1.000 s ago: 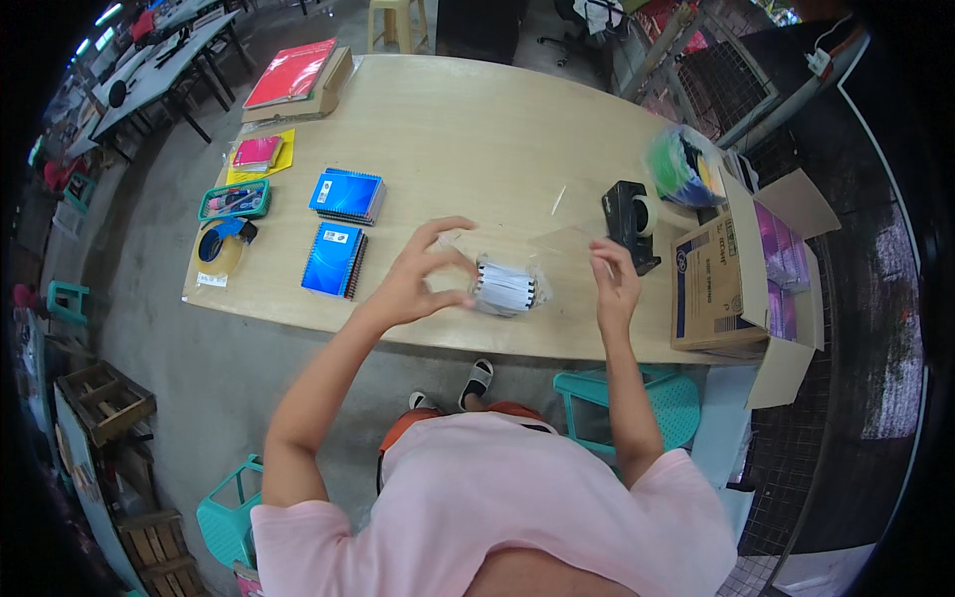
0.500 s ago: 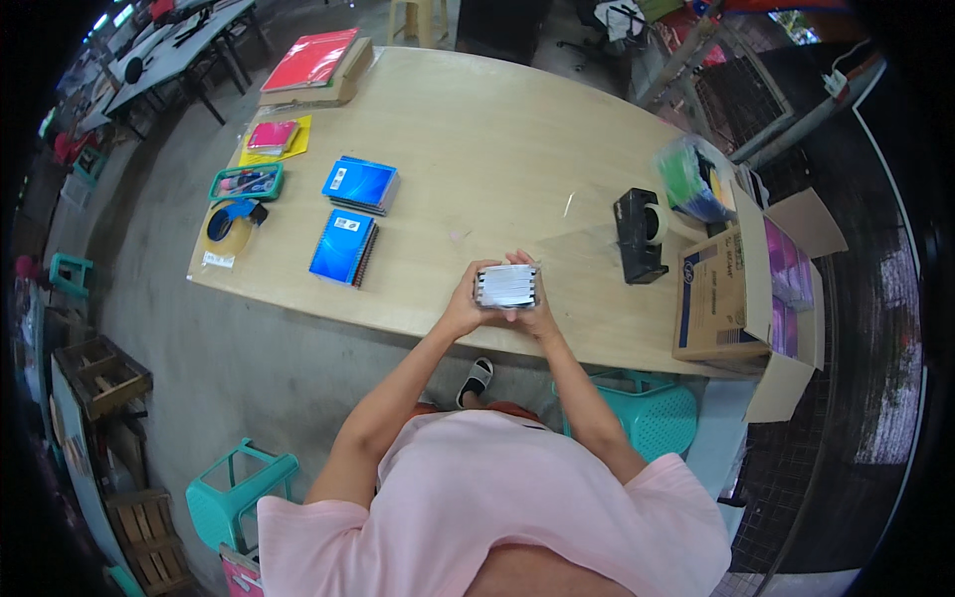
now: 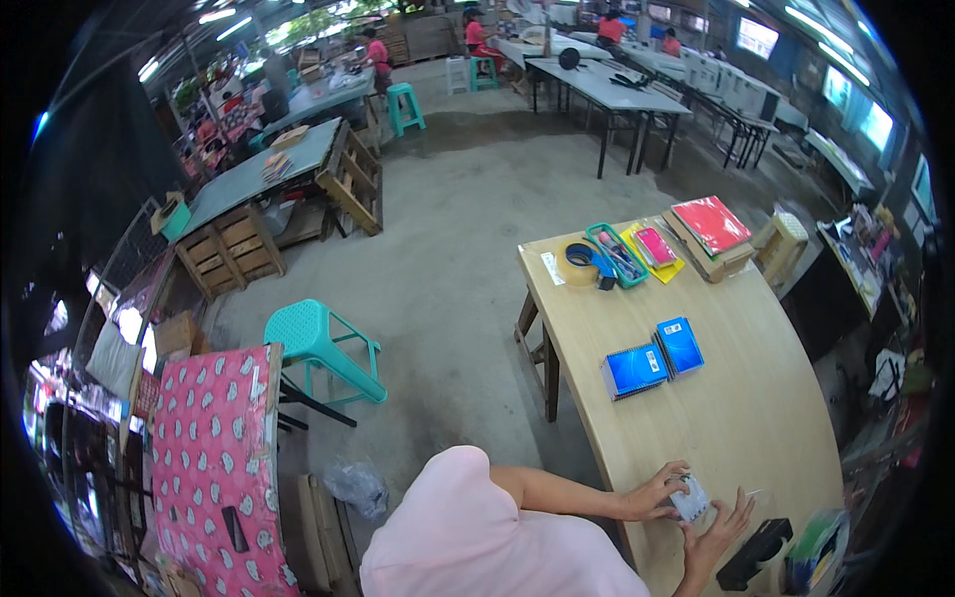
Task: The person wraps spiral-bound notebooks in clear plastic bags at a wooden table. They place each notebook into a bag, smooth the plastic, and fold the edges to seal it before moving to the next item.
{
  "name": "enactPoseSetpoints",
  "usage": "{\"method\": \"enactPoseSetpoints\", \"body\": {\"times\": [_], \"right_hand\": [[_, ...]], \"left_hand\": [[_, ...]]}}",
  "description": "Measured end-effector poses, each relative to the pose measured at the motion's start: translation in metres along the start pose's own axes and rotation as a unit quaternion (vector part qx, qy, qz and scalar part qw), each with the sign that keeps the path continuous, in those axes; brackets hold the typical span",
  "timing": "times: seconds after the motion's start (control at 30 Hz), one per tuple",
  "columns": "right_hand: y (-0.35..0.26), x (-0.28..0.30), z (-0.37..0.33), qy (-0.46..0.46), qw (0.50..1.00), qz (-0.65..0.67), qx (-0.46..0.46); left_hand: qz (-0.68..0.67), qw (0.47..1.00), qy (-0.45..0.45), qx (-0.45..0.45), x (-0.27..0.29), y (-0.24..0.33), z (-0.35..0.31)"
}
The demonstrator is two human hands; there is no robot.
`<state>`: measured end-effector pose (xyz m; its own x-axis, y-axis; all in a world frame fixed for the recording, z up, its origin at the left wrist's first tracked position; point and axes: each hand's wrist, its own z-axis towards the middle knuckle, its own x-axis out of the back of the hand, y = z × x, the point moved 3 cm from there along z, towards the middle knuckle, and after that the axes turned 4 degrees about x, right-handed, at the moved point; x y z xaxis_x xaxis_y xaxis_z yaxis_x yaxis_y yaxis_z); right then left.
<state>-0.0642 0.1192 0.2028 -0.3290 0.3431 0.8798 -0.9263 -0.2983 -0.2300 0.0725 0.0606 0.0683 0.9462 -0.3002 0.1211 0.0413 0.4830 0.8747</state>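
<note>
A small stack of notebooks (image 3: 690, 498), its white page edges showing, sits near the front of the wooden table (image 3: 766, 428). My left hand (image 3: 655, 495) is closed round its left side, fingertips over the top. On the other side my right hand (image 3: 720, 532) has its fingers spread, the thumb close to the stack; whether it touches cannot be made out. Farther along the table lie two piles of blue spiral notebooks, a nearer pile (image 3: 637, 370) and one beside it (image 3: 680, 345). A black tape dispenser (image 3: 754, 553) stands just right of my right hand.
At the table's far end are a tape roll (image 3: 577, 264), a teal basket (image 3: 617, 257) of stationery, a pink pack (image 3: 655, 247) and a red pack (image 3: 711, 225) on cardboard. A teal stool (image 3: 318, 343) and pink-covered board (image 3: 214, 448) stand left. People work in the background.
The view has swung left, bringing the wider workshop into sight. My right hand has come off its grip on the stack and spread its fingers; my left still holds it.
</note>
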Motion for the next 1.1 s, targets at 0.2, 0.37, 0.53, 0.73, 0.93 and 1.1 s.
{"method": "enactPoseSetpoints", "body": {"times": [0.2, 0.37, 0.53, 0.73, 0.93, 1.1], "right_hand": [[0.021, 0.008, 0.005, -0.02, 0.997, 0.003, 0.075], [0.046, -0.004, 0.025, -0.139, 0.985, -0.045, -0.094], [0.076, 0.015, 0.045, 0.023, 0.999, -0.01, -0.036], [0.01, 0.024, 0.04, -0.379, 0.914, -0.078, 0.124], [0.033, 0.002, 0.047, -0.323, 0.912, -0.075, 0.24], [0.038, -0.003, 0.043, -0.327, 0.918, -0.081, 0.21]], "left_hand": [[0.144, 0.98, -0.042, -0.129, 0.007, 0.005, 0.008], [0.189, 0.948, -0.129, -0.221, 0.019, 0.017, 0.021], [0.138, 0.934, -0.196, -0.266, 0.028, 0.011, 0.031], [0.165, 0.902, -0.278, -0.286, 0.029, 0.014, 0.042], [0.17, 0.882, -0.339, -0.28, 0.037, 0.016, 0.049], [0.189, 0.871, -0.342, -0.296, 0.037, 0.006, 0.045]]}}
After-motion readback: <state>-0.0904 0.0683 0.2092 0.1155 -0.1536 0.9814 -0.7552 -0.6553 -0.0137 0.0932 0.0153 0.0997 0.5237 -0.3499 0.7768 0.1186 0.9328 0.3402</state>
